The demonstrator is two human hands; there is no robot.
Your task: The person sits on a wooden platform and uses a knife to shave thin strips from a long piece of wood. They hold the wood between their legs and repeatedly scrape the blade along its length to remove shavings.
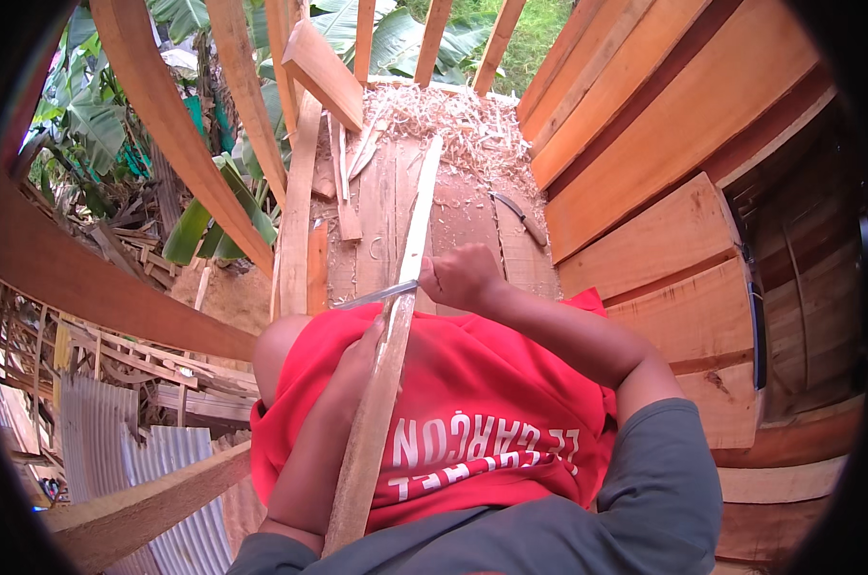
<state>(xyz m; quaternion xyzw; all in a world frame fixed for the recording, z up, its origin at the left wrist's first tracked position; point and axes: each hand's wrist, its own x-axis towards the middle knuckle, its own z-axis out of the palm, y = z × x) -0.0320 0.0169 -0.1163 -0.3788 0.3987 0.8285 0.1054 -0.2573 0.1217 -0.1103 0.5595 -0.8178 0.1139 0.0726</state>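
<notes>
A long narrow wooden strip [365, 450] runs from against my body, over my lap, toward the plank floor ahead. Its far part is pale and freshly shaved; the near part is rougher and darker. My left hand [361, 353] is wrapped around the strip from its left side, over the red cloth [511, 383] on my lap. Just beyond, my right hand [461, 276] is closed on a knife, its handle hidden in the fist. The knife's blade [380, 292] points left and lies across the strip where the pale wood meets the darker part.
Curly wood shavings [463, 120] cover the far floor. A second knife [520, 218] with a curved blade lies on the planks to the right. Wood offcuts [348, 216] and a propped block [323, 75] are at the left. Upright slats and a board wall [673, 125] enclose the space.
</notes>
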